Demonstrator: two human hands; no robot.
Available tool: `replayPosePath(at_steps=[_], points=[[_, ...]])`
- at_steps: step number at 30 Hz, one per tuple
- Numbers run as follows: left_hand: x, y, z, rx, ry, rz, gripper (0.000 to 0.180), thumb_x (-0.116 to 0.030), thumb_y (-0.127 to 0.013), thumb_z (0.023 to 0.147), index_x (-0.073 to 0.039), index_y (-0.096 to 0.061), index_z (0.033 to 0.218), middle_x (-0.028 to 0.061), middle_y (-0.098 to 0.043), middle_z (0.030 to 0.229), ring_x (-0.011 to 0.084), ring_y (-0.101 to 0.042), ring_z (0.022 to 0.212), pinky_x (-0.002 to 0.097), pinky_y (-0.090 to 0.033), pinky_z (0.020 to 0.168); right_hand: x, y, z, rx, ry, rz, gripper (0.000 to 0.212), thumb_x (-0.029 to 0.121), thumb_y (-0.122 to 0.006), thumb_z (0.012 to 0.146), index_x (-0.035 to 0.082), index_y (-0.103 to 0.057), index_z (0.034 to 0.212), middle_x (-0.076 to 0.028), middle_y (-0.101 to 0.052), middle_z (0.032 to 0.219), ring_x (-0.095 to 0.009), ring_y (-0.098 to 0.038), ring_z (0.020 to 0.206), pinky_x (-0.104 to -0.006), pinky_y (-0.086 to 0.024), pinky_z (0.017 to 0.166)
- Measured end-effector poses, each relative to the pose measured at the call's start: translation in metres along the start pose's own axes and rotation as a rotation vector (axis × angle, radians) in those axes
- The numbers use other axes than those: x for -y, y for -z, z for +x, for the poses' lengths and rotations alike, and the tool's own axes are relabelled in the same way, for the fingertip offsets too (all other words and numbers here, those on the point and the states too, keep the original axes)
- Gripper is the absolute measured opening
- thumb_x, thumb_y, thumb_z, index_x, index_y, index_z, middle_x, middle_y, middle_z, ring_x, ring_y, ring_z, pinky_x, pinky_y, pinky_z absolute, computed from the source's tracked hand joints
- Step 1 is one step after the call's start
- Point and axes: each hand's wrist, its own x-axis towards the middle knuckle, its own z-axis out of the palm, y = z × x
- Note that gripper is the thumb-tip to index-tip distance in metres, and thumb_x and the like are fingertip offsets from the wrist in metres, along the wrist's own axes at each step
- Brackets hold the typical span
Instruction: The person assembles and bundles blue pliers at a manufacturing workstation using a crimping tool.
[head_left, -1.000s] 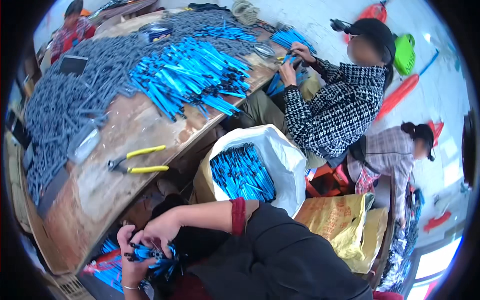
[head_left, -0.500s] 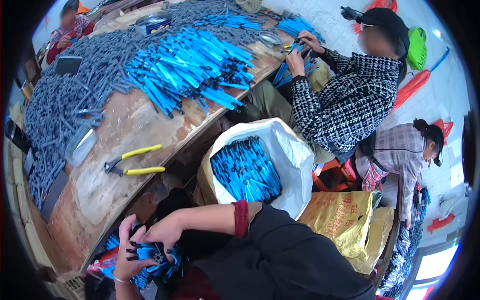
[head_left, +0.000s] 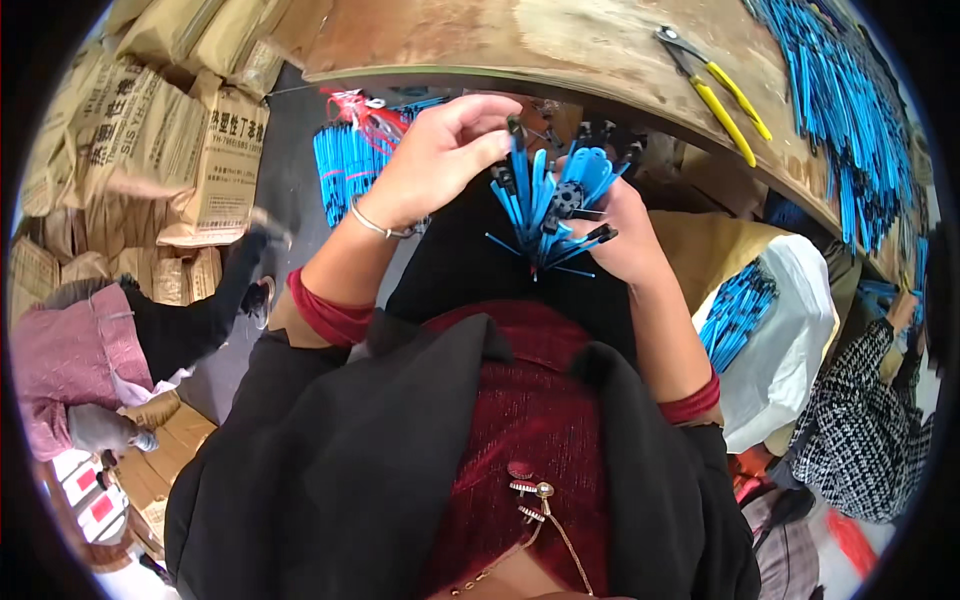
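A loose, fanned bundle of thin blue sticks with black ends (head_left: pixel 545 200) is held above my lap. My right hand (head_left: pixel 628 228) is closed round its right side, with part of the fingers hidden behind the sticks. At the bundle's upper left, my left hand (head_left: pixel 445 155) has its thumb and forefinger closed at the black tip of one stick. A round, dark, dotted piece (head_left: pixel 568 197) shows among the sticks in the middle. Behind my left wrist, more blue sticks (head_left: pixel 345 170) stand in tied bundles, with red and clear plastic (head_left: pixel 365 110) on top.
A wooden table (head_left: pixel 480 40) runs across the front, with yellow-handled pliers (head_left: pixel 715 95) and a heap of blue sticks (head_left: pixel 850 130) on it. To my right stands a white-lined sack (head_left: pixel 780 340) of sticks. Brown paper sacks (head_left: pixel 215 150) are stacked left. Co-workers (head_left: pixel 90 350) are on both sides.
The view has swung left and down, bringing my lap and the stacked sacks into sight. My left hand has moved to the upper edge of the bundle; my right hand still holds it.
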Motion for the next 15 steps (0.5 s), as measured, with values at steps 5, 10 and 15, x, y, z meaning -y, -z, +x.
replayPosePath(at_steps=[5,10,15], points=[[0.006,-0.027,-0.034,-0.022,-0.029,-0.090,0.042,-0.003,-0.072,0.067,0.001,-0.054,0.105,0.0049,-0.061,0.095,0.0164,-0.058,0.090,0.0281,-0.047,0.080,0.006,-0.019,-0.009,-0.073,0.048,-0.043,0.043,0.002,-0.072,0.067,0.002,-0.054,0.106,-0.003,-0.059,0.101,-0.012,-0.055,0.091,-0.0277,-0.044,0.084],[0.004,-0.026,-0.024,-0.014,-0.352,0.377,0.033,-0.005,-0.077,0.063,0.000,-0.058,0.090,0.0054,-0.061,0.081,0.0191,-0.059,0.076,0.0294,-0.048,0.069,0.014,-0.025,-0.009,-0.074,0.007,-0.287,0.041,0.004,-0.072,0.068,0.003,-0.054,0.106,-0.004,-0.059,0.101,-0.012,-0.056,0.090,-0.0270,-0.044,0.084],[0.003,-0.035,-0.022,-0.088,-0.507,0.654,0.034,-0.011,-0.082,0.057,-0.002,-0.058,0.081,0.0077,-0.059,0.074,0.0218,-0.057,0.069,0.0310,-0.046,0.062,0.005,-0.022,-0.010,-0.088,0.018,-0.405,0.057,0.006,-0.073,0.069,0.001,-0.047,0.119,-0.007,-0.058,0.105,-0.014,-0.056,0.092,-0.0273,-0.044,0.084]])
